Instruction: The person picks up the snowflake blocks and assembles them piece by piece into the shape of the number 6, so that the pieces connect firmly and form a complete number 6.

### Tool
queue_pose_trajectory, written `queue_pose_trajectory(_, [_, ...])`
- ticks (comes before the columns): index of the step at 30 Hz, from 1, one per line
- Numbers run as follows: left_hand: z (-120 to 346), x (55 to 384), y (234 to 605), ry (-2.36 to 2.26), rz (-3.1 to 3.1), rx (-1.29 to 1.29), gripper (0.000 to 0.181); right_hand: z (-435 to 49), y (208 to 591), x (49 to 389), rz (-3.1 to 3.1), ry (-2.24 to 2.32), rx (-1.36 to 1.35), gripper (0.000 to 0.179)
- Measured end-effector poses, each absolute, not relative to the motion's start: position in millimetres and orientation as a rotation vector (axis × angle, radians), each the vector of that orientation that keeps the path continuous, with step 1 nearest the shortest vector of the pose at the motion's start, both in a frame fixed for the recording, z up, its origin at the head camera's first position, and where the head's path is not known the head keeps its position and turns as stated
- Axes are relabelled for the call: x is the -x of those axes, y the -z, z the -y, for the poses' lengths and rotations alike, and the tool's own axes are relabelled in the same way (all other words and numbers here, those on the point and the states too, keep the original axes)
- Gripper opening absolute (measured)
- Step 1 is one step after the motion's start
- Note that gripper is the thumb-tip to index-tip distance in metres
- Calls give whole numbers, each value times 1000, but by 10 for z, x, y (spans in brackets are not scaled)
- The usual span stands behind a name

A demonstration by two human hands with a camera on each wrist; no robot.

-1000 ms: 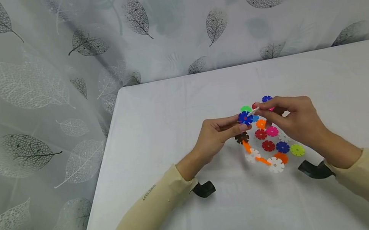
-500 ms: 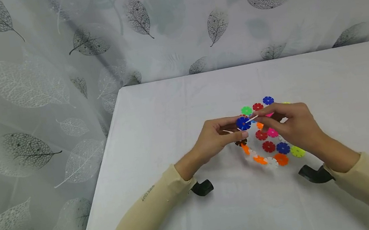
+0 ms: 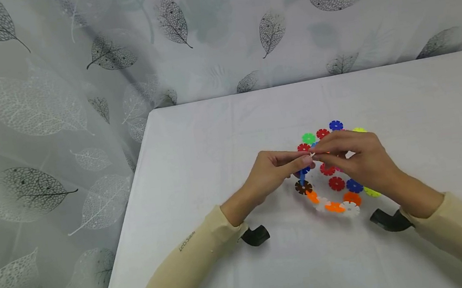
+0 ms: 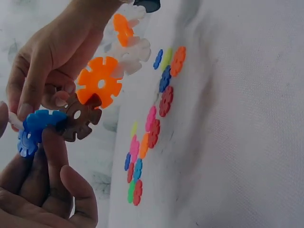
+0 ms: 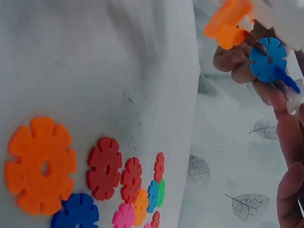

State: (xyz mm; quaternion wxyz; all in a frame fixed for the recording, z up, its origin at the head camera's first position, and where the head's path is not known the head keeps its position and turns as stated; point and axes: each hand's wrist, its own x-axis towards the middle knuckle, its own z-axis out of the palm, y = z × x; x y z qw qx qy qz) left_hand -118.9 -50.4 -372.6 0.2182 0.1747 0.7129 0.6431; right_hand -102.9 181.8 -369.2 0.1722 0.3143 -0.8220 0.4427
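Note:
My left hand point(image 3: 279, 167) grips a chain of interlocking snowflake discs by its upper end, near the dark blue disc point(image 3: 305, 170). Thumb and fingertips of my right hand point(image 3: 350, 151) pinch a white snowflake disc point(image 3: 312, 155), mostly hidden, right against that end. Below hang a light blue disc point(image 4: 42, 122), a brown disc point(image 3: 303, 187), an orange disc point(image 4: 100, 82), then more white and orange ones curving toward the right. A white disc point(image 3: 350, 209) forms the chain's lower end. In the right wrist view the light blue disc point(image 5: 269, 59) shows beside the fingers.
Loose discs lie flat on the white table point(image 3: 222, 140) beneath and beyond the hands, among them a green disc point(image 3: 309, 138), a red disc point(image 3: 337, 183) and an orange disc point(image 5: 42, 166). A leaf-patterned curtain point(image 3: 217, 30) borders the table's back and left.
The dark blue disc has turned and sunk behind the left fingers. My right hand has moved slightly left, bringing the white disc to the left fingertips. The chain hangs a little lower.

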Motion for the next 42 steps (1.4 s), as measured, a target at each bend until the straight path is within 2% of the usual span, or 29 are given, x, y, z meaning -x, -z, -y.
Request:
queue_pose_trajectory(10, [516,1212,3774,-1768,-1889,-522,30,-1856,3655,1013,2362,-1259,-860,45])
queue_pose_trajectory(19, [541,1205,3777,-1767,-1939,-409,29,-2047,3618,1064,2328,-1380,-472,43])
queue_pose_trajectory(27, [543,1217,3793,-1806,-1922,-367,30,-2171,3677,1121,2378,-1415,-260,44])
queue_pose_trajectory(35, [552,1227,3777,-1812,-1931,-353,29,-2313,3777,1183,2587,-1387,27,55])
queue_pose_trajectory(42, [558,1233,3754,-1801,-1960,-333,32,-2444,3846,1213,2955,-1253,49,56])
